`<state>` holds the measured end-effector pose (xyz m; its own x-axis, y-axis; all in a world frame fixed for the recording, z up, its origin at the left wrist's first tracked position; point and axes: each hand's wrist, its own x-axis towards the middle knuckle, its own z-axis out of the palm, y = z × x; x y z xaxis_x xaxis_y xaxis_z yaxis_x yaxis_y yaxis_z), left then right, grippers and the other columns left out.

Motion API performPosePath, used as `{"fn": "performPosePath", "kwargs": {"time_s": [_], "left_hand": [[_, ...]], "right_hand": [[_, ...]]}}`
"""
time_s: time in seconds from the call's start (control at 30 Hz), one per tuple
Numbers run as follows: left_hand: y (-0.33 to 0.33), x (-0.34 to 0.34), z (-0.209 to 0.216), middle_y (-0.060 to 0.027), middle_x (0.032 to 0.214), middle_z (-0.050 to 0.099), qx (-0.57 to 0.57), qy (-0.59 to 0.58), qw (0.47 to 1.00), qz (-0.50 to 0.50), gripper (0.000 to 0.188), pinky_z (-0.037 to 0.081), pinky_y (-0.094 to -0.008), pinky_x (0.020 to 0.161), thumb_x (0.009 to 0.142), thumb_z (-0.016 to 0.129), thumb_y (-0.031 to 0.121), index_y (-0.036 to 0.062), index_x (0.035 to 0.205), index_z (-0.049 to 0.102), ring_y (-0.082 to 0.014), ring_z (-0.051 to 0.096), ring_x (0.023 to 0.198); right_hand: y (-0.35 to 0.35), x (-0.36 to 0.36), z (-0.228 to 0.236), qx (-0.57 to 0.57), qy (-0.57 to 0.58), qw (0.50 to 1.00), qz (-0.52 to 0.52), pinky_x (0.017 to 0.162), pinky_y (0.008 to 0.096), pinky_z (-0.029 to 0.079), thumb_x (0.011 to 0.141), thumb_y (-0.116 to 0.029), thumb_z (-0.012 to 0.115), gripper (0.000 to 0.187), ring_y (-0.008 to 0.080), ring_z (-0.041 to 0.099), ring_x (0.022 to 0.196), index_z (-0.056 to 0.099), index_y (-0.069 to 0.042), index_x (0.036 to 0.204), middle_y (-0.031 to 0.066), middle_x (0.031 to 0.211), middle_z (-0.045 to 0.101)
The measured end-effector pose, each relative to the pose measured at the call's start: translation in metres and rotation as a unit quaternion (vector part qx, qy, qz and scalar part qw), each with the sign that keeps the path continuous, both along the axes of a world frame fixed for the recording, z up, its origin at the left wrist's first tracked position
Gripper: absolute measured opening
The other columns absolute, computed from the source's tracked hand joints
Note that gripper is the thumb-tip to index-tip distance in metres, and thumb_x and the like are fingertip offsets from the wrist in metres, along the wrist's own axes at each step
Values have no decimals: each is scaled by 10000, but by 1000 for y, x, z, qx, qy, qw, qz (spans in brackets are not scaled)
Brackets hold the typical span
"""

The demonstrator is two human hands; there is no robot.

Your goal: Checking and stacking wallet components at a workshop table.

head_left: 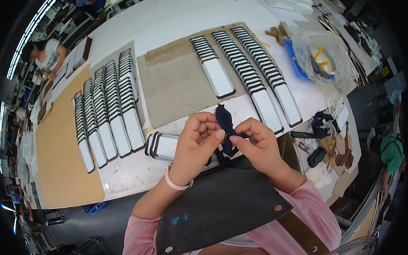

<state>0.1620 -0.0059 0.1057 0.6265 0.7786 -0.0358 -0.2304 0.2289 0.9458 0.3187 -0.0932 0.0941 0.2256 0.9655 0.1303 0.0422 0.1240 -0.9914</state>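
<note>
Above the near edge of the table, both my hands hold a crumpled dark navy cloth [224, 118]. My left hand [199, 139] pinches it from the left with thumb and fingers closed. From the other side my right hand [257, 141] grips the same cloth, thumb pressed against it. The cloth's upper end sticks up between the hands, and its lower part hangs toward my dark apron [216, 208]. Beside my left hand lies a small group of white, dark-edged strips [163, 146], partly covered by that hand.
Overlapping rows of white dark-edged strips lie left [116, 130] and right [266, 109], some on a grey board [164, 84]. A blue tray [296, 61] with a plastic-wrapped round container stands at right, near dark rags [323, 123] and tools. Another person [48, 56] sits at far left.
</note>
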Motion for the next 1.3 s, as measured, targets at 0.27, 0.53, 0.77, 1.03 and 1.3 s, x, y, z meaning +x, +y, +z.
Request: {"fn": "performPosePath", "kwargs": {"time_s": [0.27, 0.53, 0.77, 1.03, 1.3], "left_hand": [[-3, -5, -9, -99, 996, 627, 241, 60, 969, 19, 300, 510, -293, 829, 894, 636, -2, -2, 1153, 484, -157, 639, 908], [3, -8, -2, -115, 916, 689, 441, 170, 881, 32, 172, 519, -307, 736, 879, 627, 7, 15, 1048, 654, -224, 677, 820], [6, -11, -1, -107, 956, 688, 321, 193, 927, -30, 169, 518, -285, 759, 906, 609, 6, -10, 1067, 658, -172, 668, 860], [20, -14, -12, -54, 872, 651, 137, 165, 963, -164, 132, 505, -244, 680, 891, 628, 46, -9, 1010, 617, -97, 604, 749], [12, -13, -1, -99, 847, 636, 229, 221, 942, -108, 119, 529, -282, 694, 863, 639, 39, -8, 962, 593, -174, 640, 731]], "right_hand": [[1, 2, 3, -51, 117, 989, 70, 695, 204, 451, 946, -19, 586, 60, 50, 570, 775, 553, 4, 990, 40, 848, 651], [4, 5, -1, -104, 161, 973, 126, 710, 224, 469, 956, -44, 578, 43, 78, 600, 760, 558, -7, 966, 30, 800, 642], [5, 6, 2, -96, 23, 990, 105, 683, 276, 470, 919, -82, 621, 98, 117, 598, 715, 570, -7, 883, 45, 749, 619], [7, 11, 0, -57, -205, 970, 120, 663, 395, 448, 848, -91, 654, 117, 315, 570, 718, 589, -5, 892, 151, 745, 575], [0, 6, 7, 23, -270, 961, 58, 714, 412, 475, 832, -53, 666, 151, 347, 601, 809, 589, -8, 954, 146, 886, 607]]}}
